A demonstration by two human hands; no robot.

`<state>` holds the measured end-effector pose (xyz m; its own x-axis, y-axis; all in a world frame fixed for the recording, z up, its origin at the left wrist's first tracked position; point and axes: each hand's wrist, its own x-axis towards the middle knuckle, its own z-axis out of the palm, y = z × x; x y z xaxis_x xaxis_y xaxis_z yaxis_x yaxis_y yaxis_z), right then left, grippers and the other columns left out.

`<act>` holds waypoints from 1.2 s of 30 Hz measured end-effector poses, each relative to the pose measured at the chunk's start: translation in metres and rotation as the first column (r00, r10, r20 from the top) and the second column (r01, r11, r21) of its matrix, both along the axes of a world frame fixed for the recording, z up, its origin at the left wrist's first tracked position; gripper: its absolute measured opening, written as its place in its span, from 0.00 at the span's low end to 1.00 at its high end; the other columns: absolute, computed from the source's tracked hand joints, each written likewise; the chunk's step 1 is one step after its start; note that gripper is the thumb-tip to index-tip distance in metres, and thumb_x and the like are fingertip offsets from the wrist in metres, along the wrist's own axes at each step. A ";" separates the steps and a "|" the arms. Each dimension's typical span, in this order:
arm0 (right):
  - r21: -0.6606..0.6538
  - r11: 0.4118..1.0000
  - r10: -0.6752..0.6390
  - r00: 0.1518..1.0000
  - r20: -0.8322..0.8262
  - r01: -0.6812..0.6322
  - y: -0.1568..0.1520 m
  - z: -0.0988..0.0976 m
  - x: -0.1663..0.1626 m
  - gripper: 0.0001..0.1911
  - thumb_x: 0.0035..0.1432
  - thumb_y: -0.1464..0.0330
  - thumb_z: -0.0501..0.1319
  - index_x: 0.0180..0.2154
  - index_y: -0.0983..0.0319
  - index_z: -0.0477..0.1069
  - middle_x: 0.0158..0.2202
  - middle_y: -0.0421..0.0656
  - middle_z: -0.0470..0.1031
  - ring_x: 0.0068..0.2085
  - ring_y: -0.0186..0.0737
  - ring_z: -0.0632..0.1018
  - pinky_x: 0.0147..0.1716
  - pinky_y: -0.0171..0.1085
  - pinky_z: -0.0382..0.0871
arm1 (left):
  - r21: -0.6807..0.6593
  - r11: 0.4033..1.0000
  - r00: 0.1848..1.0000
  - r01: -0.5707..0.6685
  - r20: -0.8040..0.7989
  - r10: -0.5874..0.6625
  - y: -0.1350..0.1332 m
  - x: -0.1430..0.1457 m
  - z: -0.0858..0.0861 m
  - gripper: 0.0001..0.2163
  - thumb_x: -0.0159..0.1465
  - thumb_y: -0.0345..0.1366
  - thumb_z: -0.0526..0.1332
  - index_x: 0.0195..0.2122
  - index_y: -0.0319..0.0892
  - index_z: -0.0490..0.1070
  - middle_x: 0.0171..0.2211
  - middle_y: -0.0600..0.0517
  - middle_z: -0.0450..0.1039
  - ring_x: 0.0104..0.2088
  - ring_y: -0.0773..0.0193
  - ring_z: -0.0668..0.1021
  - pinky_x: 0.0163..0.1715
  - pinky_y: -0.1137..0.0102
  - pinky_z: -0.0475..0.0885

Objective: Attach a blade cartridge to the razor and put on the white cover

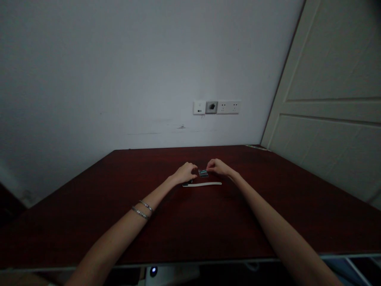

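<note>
Between the two hands, a small flat rectangular packet or card, teal and dark with a shiny, plastic-looking face (203, 173), lies on the tabletop. It sits well forward of the near edge, so both arms stretch out to get to it, and its place in the middle seems to suit work from either side.

The bare right hand (218, 166) has its fingertips bunched at the packet's right edge, perhaps to steady it; from here I cannot tell whether they actually pinch it. The bare left hand (185, 172) is open, thumb and fingers curved apart just short of the packet's left side, a shape that would leave room for something thin.

Just on the near side lies a long, thin white strip with a dark left end (205, 184), roughly crosswise, close to both hands and probably put there for easy reach. Two silvery bracelets (143, 210) sit up the left forearm, clear of the fingers. The broad dark-red wooden table (190, 234) carries it all.
</note>
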<state>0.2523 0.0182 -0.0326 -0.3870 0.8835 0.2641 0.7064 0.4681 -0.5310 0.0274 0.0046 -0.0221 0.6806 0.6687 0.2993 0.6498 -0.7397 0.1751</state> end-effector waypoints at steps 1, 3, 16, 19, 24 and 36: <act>-0.002 1.000 -0.001 1.000 0.003 0.001 0.000 0.000 -0.001 0.08 0.45 0.69 0.61 0.26 0.66 0.77 0.25 0.43 0.76 0.29 0.35 0.73 0.30 0.30 0.64 | -0.004 1.000 1.000 0.001 -0.003 -0.001 0.000 0.000 -0.001 0.17 0.55 0.37 0.61 0.45 0.38 0.71 0.41 0.45 0.73 0.43 0.57 0.73 0.43 0.68 0.66; -0.004 1.000 -0.004 1.000 0.011 0.004 -0.001 0.000 -0.002 0.07 0.45 0.69 0.61 0.25 0.66 0.77 0.26 0.43 0.76 0.29 0.35 0.73 0.30 0.30 0.64 | -0.012 1.000 1.000 -0.002 -0.003 0.002 0.000 0.001 -0.001 0.17 0.55 0.37 0.61 0.45 0.38 0.71 0.41 0.45 0.73 0.42 0.57 0.73 0.43 0.68 0.66; 0.026 0.999 -0.030 0.999 0.026 0.030 -0.006 0.001 -0.005 0.05 0.45 0.70 0.63 0.25 0.65 0.77 0.30 0.43 0.77 0.32 0.35 0.74 0.33 0.29 0.65 | -0.031 0.999 0.999 0.037 0.027 -0.036 -0.007 0.000 0.007 0.13 0.56 0.36 0.59 0.41 0.39 0.74 0.36 0.45 0.75 0.38 0.59 0.75 0.41 0.69 0.66; 0.036 0.998 -0.053 0.998 0.026 0.052 -0.004 0.000 -0.006 0.05 0.45 0.71 0.63 0.25 0.65 0.77 0.30 0.44 0.77 0.32 0.36 0.74 0.33 0.30 0.65 | -0.022 0.998 0.998 0.052 0.042 -0.051 -0.005 0.000 0.005 0.13 0.56 0.36 0.58 0.41 0.38 0.74 0.36 0.45 0.75 0.38 0.59 0.75 0.41 0.69 0.66; 0.049 0.996 -0.080 0.997 0.019 0.079 -0.007 0.002 -0.007 0.07 0.47 0.72 0.61 0.28 0.65 0.77 0.29 0.43 0.77 0.32 0.36 0.75 0.33 0.30 0.65 | -0.019 1.000 0.998 0.022 0.058 -0.021 -0.004 -0.001 0.003 0.14 0.55 0.35 0.59 0.42 0.39 0.73 0.38 0.46 0.75 0.40 0.59 0.75 0.42 0.69 0.66; 0.018 0.990 -0.144 0.978 0.150 0.143 -0.034 0.021 -0.086 0.13 0.51 0.63 0.59 0.32 0.65 0.76 0.31 0.48 0.78 0.34 0.41 0.77 0.31 0.31 0.66 | -0.055 0.956 0.886 -0.290 0.362 0.289 0.006 -0.042 0.026 0.11 0.57 0.33 0.56 0.38 0.39 0.75 0.37 0.48 0.76 0.38 0.62 0.76 0.42 0.71 0.68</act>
